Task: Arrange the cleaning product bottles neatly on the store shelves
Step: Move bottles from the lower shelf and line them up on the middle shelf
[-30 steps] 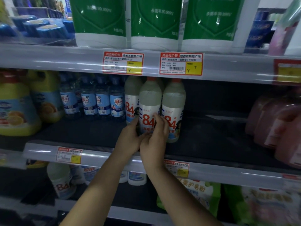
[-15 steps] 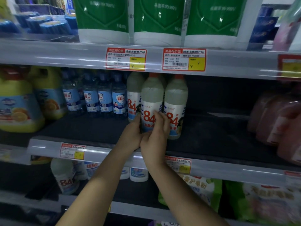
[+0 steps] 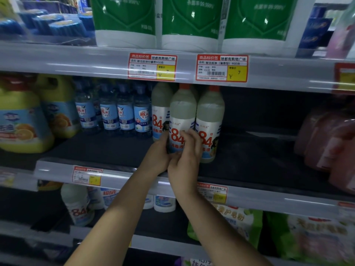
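Three white "84" disinfectant bottles with red caps stand together on the middle shelf (image 3: 249,166). Both hands hold the middle bottle (image 3: 182,110) low on its label. My left hand (image 3: 158,156) wraps its left side. My right hand (image 3: 185,160) grips its front and right side, fingers over the red "84". The right bottle (image 3: 210,116) touches it, and the left bottle (image 3: 160,110) stands slightly further back. The held bottle's base is hidden behind my hands.
Small blue-labelled bottles (image 3: 123,112) and yellow jugs (image 3: 21,120) stand to the left, pink bottles (image 3: 330,143) at the far right. Green-and-white packs (image 3: 190,22) fill the shelf above. Another "84" bottle (image 3: 76,206) and green bags (image 3: 236,223) sit below.
Both hands stay on the middle "84" bottle; the right fingers have slid slightly across the label. The view has shifted a little, so the shelf sits higher and more to the right.
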A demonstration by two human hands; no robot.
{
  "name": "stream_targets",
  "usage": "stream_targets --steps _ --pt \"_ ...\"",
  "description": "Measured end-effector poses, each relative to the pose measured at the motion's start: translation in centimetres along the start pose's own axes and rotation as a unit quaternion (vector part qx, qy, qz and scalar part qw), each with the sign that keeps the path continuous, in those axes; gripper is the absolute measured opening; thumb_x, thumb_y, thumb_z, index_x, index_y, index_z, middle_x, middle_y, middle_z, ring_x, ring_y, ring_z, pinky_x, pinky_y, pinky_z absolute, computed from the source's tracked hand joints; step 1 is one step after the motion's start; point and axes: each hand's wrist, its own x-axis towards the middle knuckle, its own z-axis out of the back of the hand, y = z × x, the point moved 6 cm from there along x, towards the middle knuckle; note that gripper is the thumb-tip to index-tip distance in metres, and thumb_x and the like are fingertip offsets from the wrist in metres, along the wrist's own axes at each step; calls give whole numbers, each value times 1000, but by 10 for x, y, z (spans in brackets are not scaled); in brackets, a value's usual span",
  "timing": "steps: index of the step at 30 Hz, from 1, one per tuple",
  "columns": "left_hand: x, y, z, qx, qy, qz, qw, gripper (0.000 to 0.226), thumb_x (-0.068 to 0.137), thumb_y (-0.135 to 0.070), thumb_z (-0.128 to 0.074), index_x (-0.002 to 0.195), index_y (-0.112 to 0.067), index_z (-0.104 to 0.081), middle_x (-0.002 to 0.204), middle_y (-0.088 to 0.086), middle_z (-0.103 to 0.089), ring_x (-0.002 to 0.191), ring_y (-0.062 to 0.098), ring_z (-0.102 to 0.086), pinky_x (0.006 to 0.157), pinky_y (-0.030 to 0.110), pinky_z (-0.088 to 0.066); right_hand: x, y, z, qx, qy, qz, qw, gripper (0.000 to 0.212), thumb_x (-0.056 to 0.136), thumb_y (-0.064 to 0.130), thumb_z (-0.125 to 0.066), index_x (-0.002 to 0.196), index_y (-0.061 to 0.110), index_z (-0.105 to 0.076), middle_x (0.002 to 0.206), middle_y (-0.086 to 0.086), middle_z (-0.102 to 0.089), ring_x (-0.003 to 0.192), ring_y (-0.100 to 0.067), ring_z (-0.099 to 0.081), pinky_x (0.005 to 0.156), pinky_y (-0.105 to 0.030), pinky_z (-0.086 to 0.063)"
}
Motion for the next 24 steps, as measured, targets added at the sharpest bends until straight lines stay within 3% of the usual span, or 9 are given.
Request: stream_targets --steps 7,11,12,14,17,20,24 --pt "-7 -15 3 17 -45 -32 998 55 86 -13 -62 134 -17 -35 112 -15 -49 101 -4 -49 77 -6 -36 3 0 2 23 -8 -4 1000 53 69 -14 -39 118 1 -55 134 -15 -41 129 -26 -38 104 -1 -19" --pt "-24 -27 15 15 -98 -89 991 53 88 -31 -53 135 -22 -32 128 -5 -50 116 0 -48 100 12 -35 -10 14 -1 10 5 55 998 50 76 -7 -37 121 11 -51 137 -12 -39 130 -19 -34 108 -18 -28" --pt "-33 -26 22 31 -123 -95 987 53 86 -35 -52 134 -25 -32 128 -7 -48 118 -2 -45 101 10 -32 -15 18 -3 9 16 77 997 48 79 -4 -36 121 14 -49 136 -9 -39 130 -16 -33 108 -19 -29" --pt "-54 -20 37 79 -186 -102 974 51 86 -22 -56 133 -23 -37 124 -9 -45 116 -7 -39 97 1 -28 -28 27 -8 4 34 124 992 43 80 3 -35 120 15 -48 132 -8 -42 126 -14 -36 108 -17 -28" --pt "-90 -3 62 150 -279 -101 943 36 83 -2 -53 119 -6 -58 110 -5 -53 103 -8 -41 88 -4 -30 -51 41 -18 38 85 161 983 43 75 3 -37 115 16 -47 116 -9 -57 111 -14 -48 96 -24 -40" --pt "-121 17 88 170 -344 -77 920 24 82 -4 -49 99 -1 -65 97 -3 -55 89 -4 -46 78 3 -36 -78 51 -37 69 146 173 972 37 76 4 -40 109 18 -48 100 -10 -65 95 -14 -53 82 -25 -44" --pt "-158 47 113 188 -390 -8 901 17 80 6 -52 92 2 -64 89 5 -60 80 3 -49 70 11 -37 -111 57 -73 52 235 199 950 34 75 7 -40 107 16 -49 97 -11 -66 91 -18 -55 77 -26 -44"
